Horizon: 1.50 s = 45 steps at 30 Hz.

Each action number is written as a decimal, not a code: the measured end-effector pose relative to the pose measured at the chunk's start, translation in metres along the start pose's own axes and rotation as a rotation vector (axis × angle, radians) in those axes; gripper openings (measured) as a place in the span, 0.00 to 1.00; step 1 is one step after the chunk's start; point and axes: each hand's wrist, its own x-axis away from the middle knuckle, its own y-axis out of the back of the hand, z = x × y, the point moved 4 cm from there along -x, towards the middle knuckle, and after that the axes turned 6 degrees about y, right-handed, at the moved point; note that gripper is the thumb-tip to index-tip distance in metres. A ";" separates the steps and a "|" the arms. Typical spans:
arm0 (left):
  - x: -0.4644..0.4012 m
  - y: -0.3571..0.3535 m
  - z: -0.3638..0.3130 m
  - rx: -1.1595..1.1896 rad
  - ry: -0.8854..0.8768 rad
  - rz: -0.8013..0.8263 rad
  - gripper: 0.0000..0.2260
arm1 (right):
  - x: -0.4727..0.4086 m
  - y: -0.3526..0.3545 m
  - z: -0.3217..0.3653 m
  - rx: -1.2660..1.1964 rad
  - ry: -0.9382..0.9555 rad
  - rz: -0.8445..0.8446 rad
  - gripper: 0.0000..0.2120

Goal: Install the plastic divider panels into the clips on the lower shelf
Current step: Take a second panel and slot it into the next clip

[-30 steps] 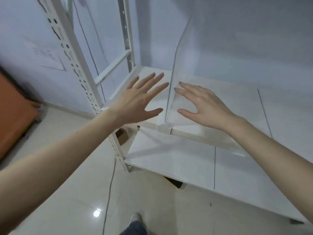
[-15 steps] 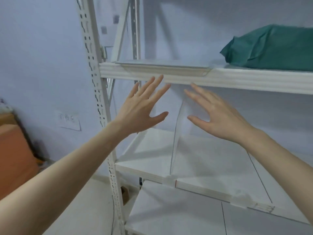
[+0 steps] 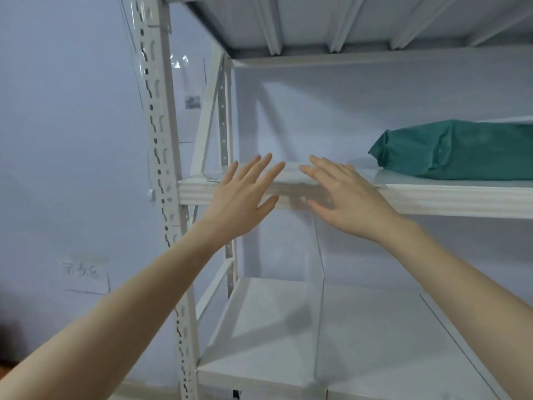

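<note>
A clear plastic divider panel (image 3: 315, 298) stands upright on the white lower shelf (image 3: 375, 342), its front foot in a clip (image 3: 317, 381) at the shelf's front edge. Above it, both hands are raised in front of the middle shelf's front edge (image 3: 432, 199). My left hand (image 3: 242, 197) is open with fingers spread and holds nothing. My right hand (image 3: 343, 197) is likewise open and flat, fingers apart, a short gap from the left. Flat clear panels appear to lie on the middle shelf (image 3: 294, 171) just behind my fingertips; their edges are hard to make out.
A green wrapped bundle (image 3: 455, 150) lies on the middle shelf at the right. The white perforated upright post (image 3: 164, 197) rises at the left. The top shelf's ribbed underside (image 3: 346, 21) is overhead. A paper label (image 3: 82, 271) is stuck to the wall at lower left.
The view has tilted up from the lower shelf and floor to the middle and top shelves. Both open hands rose from beside the standing divider to the middle shelf's front edge.
</note>
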 end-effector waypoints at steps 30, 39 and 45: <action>0.002 0.085 -0.139 0.219 -0.233 -0.495 0.35 | 0.095 0.140 -0.055 -0.127 -0.237 -0.572 0.15; -0.002 0.095 -0.233 0.164 -0.159 -0.382 0.32 | 0.170 0.200 -0.089 -0.914 -0.226 -0.732 0.06; 0.009 0.112 -0.289 0.183 -0.161 -0.443 0.28 | 0.218 0.224 -0.121 -1.078 -0.242 -0.709 0.06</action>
